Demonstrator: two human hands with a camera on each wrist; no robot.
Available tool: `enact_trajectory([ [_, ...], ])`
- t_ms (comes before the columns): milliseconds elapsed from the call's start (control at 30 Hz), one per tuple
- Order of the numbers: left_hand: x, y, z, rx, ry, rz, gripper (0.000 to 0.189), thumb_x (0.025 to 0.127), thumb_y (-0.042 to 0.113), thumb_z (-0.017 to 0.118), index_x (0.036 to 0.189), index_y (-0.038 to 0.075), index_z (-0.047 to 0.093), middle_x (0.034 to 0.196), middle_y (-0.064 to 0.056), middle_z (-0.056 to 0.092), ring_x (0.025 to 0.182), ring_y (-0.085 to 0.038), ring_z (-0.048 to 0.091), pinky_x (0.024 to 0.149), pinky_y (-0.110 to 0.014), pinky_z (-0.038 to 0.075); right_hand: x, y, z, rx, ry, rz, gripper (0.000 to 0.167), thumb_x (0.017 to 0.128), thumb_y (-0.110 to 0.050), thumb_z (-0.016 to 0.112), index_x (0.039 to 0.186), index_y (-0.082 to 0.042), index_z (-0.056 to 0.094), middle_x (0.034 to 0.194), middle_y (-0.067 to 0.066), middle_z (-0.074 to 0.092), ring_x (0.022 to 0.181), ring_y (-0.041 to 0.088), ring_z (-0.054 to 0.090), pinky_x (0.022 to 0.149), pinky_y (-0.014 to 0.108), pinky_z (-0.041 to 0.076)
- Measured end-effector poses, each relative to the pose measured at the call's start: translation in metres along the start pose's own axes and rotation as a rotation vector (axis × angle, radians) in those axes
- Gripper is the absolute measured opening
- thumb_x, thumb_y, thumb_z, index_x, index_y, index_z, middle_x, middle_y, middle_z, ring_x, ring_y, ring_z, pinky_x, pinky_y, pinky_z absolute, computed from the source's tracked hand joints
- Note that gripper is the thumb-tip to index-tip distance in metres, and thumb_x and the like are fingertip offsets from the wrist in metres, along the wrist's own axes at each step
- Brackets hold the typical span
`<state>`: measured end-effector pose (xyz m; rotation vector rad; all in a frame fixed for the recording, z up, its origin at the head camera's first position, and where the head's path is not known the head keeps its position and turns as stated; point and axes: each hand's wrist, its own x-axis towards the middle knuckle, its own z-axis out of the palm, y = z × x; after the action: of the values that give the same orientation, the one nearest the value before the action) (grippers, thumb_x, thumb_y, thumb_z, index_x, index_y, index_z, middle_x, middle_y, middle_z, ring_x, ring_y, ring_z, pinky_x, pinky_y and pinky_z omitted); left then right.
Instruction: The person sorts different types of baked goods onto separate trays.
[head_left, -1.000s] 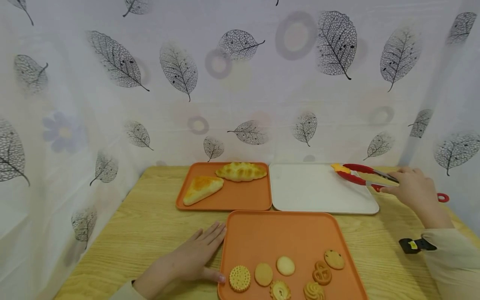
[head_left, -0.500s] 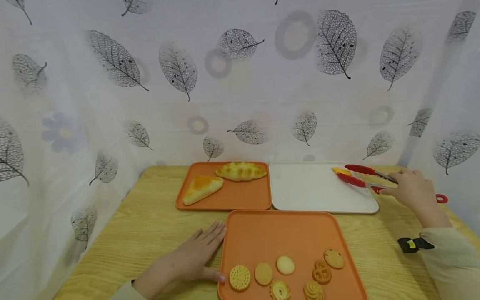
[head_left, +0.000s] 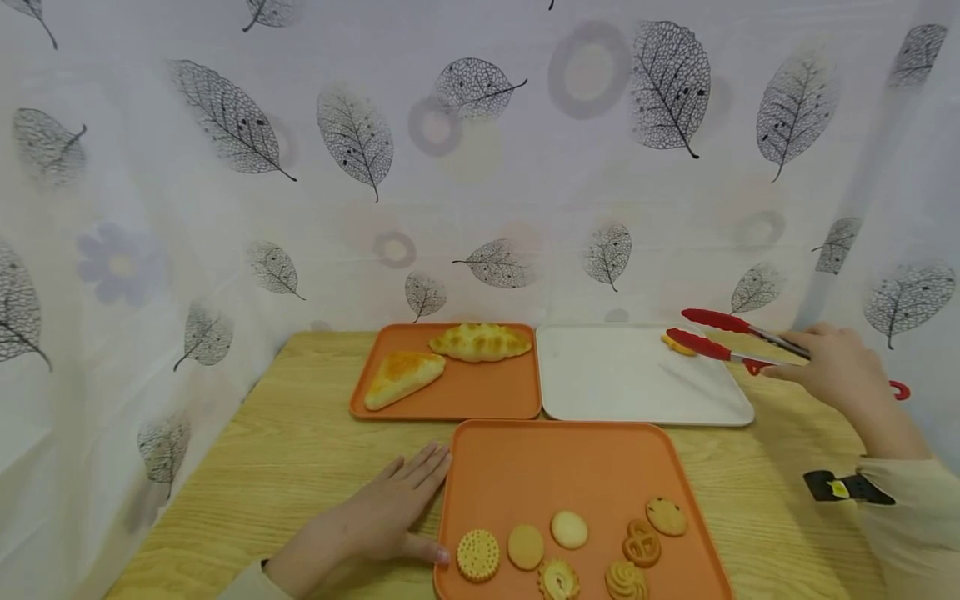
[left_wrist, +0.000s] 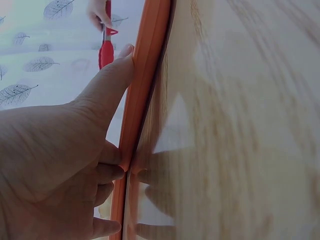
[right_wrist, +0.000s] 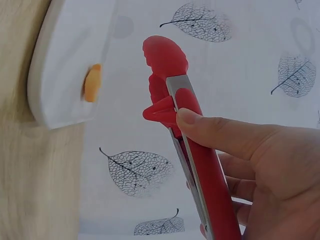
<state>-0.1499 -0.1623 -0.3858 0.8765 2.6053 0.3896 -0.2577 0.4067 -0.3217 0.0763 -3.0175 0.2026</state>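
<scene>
My right hand (head_left: pixel 843 371) grips a pair of red-tipped tongs (right_wrist: pixel 205 165) with metal arms. Their tips stand apart above the right part of the white tray (head_left: pixel 630 383). On that tray, just below the tips, lies a small orange-yellow piece (head_left: pixel 678 344), partly covered by the tongs in the head view. My left hand (head_left: pixel 382 512) rests with straight fingers at the left edge of the large orange tray (head_left: pixel 555 467). In the left wrist view, the thumb (left_wrist: pixel 112 82) lies along the orange rim.
Several cookies, including a pretzel-shaped cookie (head_left: pixel 642 543) and a round dotted cookie (head_left: pixel 477 555), lie on the front tray. A smaller orange tray (head_left: pixel 480 396) at the back left bears a triangular pastry (head_left: pixel 405 379) and a long bread (head_left: pixel 480 342). A leaf-patterned curtain (head_left: pixel 465 192) hangs behind the table (head_left: pixel 300 425).
The tongs have opened wider and risen off the orange-yellow piece, which stays on the white tray. The right hand has shifted slightly up and right. My left hand stays in place.
</scene>
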Motion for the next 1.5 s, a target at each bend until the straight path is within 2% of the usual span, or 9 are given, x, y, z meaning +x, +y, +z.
enact_trajectory([
  [200, -0.001, 0.002, 0.003, 0.0, -0.002, -0.013, 0.112, 0.078, 0.076, 0.052, 0.157, 0.006, 0.014, 0.165, -0.012, 0.008, 0.153, -0.03, 0.006, 0.118, -0.061, 0.019, -0.004, -0.013, -0.006, 0.018, 0.077, -0.106, 0.075, 0.079, -0.045, 0.078, 0.127, 0.008, 0.057, 0.116, 0.037, 0.054, 0.1, 0.054, 0.048, 0.068, 0.059, 0.046],
  [300, -0.002, 0.004, 0.005, 0.004, 0.001, -0.016, 0.112, 0.078, 0.076, 0.052, 0.157, 0.006, 0.014, 0.165, -0.012, 0.008, 0.153, -0.03, 0.006, 0.118, -0.061, 0.018, -0.006, -0.022, -0.009, 0.038, 0.095, -0.175, 0.072, 0.076, -0.04, 0.082, 0.125, 0.008, 0.06, 0.115, 0.037, 0.058, 0.1, 0.052, 0.052, 0.074, 0.06, 0.047],
  [433, -0.003, 0.007, 0.007, 0.016, 0.005, -0.021, 0.112, 0.078, 0.077, 0.052, 0.157, 0.006, 0.014, 0.165, -0.012, 0.008, 0.153, -0.03, 0.006, 0.119, -0.06, 0.018, -0.01, -0.035, -0.012, 0.066, 0.068, -0.245, 0.071, 0.075, -0.036, 0.082, 0.127, 0.008, 0.059, 0.118, 0.036, 0.057, 0.104, 0.051, 0.051, 0.082, 0.062, 0.044],
  [533, -0.003, 0.009, 0.009, 0.016, 0.009, -0.022, 0.112, 0.078, 0.077, 0.052, 0.157, 0.006, 0.014, 0.165, -0.012, 0.008, 0.153, -0.03, 0.006, 0.119, -0.06, 0.019, -0.013, -0.045, -0.013, 0.069, 0.053, -0.296, 0.072, 0.075, -0.036, 0.083, 0.128, 0.006, 0.059, 0.118, 0.033, 0.057, 0.103, 0.048, 0.052, 0.081, 0.061, 0.045],
  [733, -0.002, 0.009, 0.011, 0.012, 0.022, -0.015, 0.112, 0.078, 0.075, 0.053, 0.156, 0.005, 0.014, 0.165, -0.013, 0.008, 0.153, -0.03, 0.007, 0.118, -0.061, 0.02, -0.02, -0.068, -0.005, 0.06, 0.169, -0.481, 0.067, 0.065, -0.03, 0.088, 0.119, 0.004, 0.067, 0.105, 0.018, 0.065, 0.087, 0.03, 0.06, 0.068, 0.04, 0.048],
  [933, -0.001, 0.009, 0.015, 0.016, 0.026, -0.02, 0.113, 0.078, 0.077, 0.052, 0.157, 0.006, 0.014, 0.165, -0.013, 0.008, 0.153, -0.03, 0.006, 0.118, -0.06, 0.019, -0.026, -0.089, 0.004, 0.125, 0.215, -0.631, 0.064, 0.06, -0.029, 0.091, 0.114, -0.001, 0.071, 0.099, 0.002, 0.062, 0.081, 0.009, 0.045, 0.064, 0.026, 0.038],
  [1067, 0.0, 0.01, 0.016, 0.026, 0.033, -0.026, 0.113, 0.077, 0.077, 0.052, 0.157, 0.005, 0.014, 0.165, -0.013, 0.008, 0.153, -0.03, 0.007, 0.118, -0.06, 0.019, -0.03, -0.104, 0.008, 0.17, 0.206, -0.705, 0.063, 0.06, -0.029, 0.091, 0.115, -0.006, 0.072, 0.101, -0.002, 0.064, 0.084, 0.008, 0.048, 0.067, 0.027, 0.04],
  [1267, 0.004, 0.011, 0.017, 0.038, 0.035, -0.039, 0.114, 0.077, 0.079, 0.051, 0.157, 0.006, 0.014, 0.165, -0.012, 0.008, 0.153, -0.029, 0.006, 0.119, -0.06, 0.016, -0.039, -0.128, 0.01, 0.239, 0.078, -0.748, 0.062, 0.063, -0.025, 0.09, 0.12, -0.007, 0.07, 0.109, -0.002, 0.064, 0.092, 0.007, 0.049, 0.071, 0.026, 0.045],
  [1500, 0.006, 0.014, 0.017, 0.076, 0.067, -0.021, 0.116, 0.074, 0.079, 0.054, 0.156, 0.006, 0.017, 0.164, -0.012, 0.013, 0.153, -0.029, 0.009, 0.119, -0.059, 0.018, -0.048, -0.15, 0.019, 0.242, -0.004, -0.832, 0.06, 0.066, -0.032, 0.089, 0.119, -0.012, 0.07, 0.108, -0.005, 0.063, 0.091, 0.008, 0.048, 0.071, 0.026, 0.041],
])
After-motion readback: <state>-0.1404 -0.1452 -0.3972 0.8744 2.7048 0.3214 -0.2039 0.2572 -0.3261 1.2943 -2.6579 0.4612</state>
